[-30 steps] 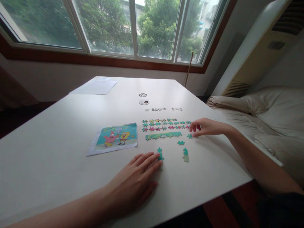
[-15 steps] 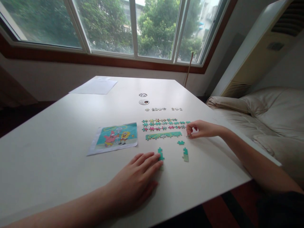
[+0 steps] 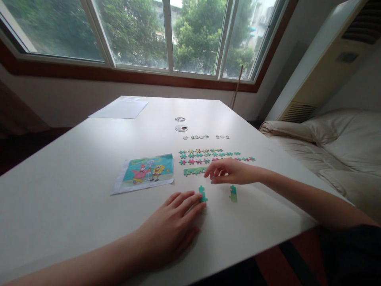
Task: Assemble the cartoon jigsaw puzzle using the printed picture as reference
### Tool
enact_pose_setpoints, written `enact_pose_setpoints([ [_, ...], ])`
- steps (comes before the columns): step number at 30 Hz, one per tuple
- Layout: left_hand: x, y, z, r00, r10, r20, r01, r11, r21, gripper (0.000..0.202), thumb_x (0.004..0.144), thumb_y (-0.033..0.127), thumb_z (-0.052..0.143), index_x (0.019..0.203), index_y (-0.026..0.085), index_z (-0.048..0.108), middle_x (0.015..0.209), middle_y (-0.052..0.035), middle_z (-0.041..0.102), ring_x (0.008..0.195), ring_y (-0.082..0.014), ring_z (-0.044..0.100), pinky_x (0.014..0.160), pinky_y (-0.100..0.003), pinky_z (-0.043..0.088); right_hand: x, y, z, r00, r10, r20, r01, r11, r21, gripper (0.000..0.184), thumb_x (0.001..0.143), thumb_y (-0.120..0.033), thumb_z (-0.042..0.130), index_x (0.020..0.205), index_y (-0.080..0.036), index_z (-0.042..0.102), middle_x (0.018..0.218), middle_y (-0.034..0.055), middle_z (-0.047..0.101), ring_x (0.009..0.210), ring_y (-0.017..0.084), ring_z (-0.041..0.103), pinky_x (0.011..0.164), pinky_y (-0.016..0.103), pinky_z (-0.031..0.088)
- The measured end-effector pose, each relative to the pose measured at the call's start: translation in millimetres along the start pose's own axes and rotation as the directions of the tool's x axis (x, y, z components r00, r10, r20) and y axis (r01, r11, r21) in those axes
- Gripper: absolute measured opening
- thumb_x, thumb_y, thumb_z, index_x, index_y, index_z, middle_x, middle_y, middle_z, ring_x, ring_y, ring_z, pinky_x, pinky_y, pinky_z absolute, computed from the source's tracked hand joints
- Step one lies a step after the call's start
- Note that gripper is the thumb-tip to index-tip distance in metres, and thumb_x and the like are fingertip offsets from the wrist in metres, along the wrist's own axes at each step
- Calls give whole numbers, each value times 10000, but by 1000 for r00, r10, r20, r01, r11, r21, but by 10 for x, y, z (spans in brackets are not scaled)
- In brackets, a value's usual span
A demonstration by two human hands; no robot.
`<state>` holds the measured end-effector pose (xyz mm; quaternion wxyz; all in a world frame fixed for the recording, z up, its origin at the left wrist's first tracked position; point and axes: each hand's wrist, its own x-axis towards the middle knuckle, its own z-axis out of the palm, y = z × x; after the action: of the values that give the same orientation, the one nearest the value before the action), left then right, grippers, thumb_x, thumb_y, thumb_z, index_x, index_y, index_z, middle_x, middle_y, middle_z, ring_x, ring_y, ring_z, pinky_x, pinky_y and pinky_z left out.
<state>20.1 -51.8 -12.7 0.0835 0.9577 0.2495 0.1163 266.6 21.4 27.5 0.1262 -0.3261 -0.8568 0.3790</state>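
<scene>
While the left hand [image 3: 181, 214] lies palm down on the table [image 3: 98, 222], its fingers are stretched out and grasp nothing, their tips touching the left column [image 3: 202, 193] of joined teal pieces. The right hand [image 3: 230, 171] hangs over the near side of the long strip [image 3: 193, 171], hiding its right part, with fingers curled in a pinch on a small piece [image 3: 212, 180], of which only a bit of teal shows. Just below that hand, the right column [image 3: 233, 194], teal above and pale green below, lies on the table, apart from the left column. Beyond the long strip run three coloured rows [image 3: 206, 155] of loose pieces, and farther back a pale row [image 3: 202, 137]. The picture [image 3: 149, 171], with its cartoon figures, lies to the left of the long strip. Two discs [image 3: 181, 128] sit behind the pale row, and a white sheet [image 3: 122, 109] lies at the far left corner
</scene>
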Motion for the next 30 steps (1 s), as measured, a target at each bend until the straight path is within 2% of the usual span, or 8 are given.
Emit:
enact_pose_setpoints([
  [5,-3,5,-12,1000,2,11,-1,1000,-4,423,853,220,430,1275,197,410,1321,-89,458,1195,-270,412,983,-449,349,178,-1,104,999,21,-49,-20,1000,23,198,773,-199,583,966,-154,599,711,-3,626,678,95,591,605,194,456],
  [10,2,18,-26,1000,-5,30,5,1000,4,420,855,219,425,1273,181,410,1325,-95,452,1192,-279,411,978,-463,352,255,0,219,991,87,-97,-76,990,118,171,736,-175,604,905,-149,594,732,5,641,654,100,607,596,203,470],
  [15,-1,20,-23,999,-6,32,6,1000,5,411,857,219,423,1266,181,415,1327,-97,449,1200,-287,403,980,-470,350,277,-28,271,982,94,-166,-92,996,19,161,709,-171,627,867,-150,608,703,0,633,629,97,584,583,199,458],
  [19,-1,24,-32,999,-8,44,8,1000,7,415,852,209,425,1266,175,412,1330,-97,444,1198,-289,402,977,-473,353,284,-29,293,986,64,-155,-69,997,-33,176,732,-179,610,903,-136,609,703,8,624,619,96,564,563,194,444],
  [24,3,20,-28,999,-3,34,3,1000,5,420,844,201,435,1262,178,415,1322,-98,451,1192,-286,406,975,-472,353,280,12,318,981,29,-192,-55,990,-131,162,726,-186,629,887,-162,622,805,25,660,707,112,573,642,219,448],
  [30,7,28,-22,999,-4,40,4,1000,18,413,851,206,422,1262,167,418,1319,-108,454,1190,-287,407,975,-475,352,287,29,349,976,37,-215,-73,984,-160,163,718,-193,639,878,-163,631,794,25,664,686,118,562,632,225,441],
])
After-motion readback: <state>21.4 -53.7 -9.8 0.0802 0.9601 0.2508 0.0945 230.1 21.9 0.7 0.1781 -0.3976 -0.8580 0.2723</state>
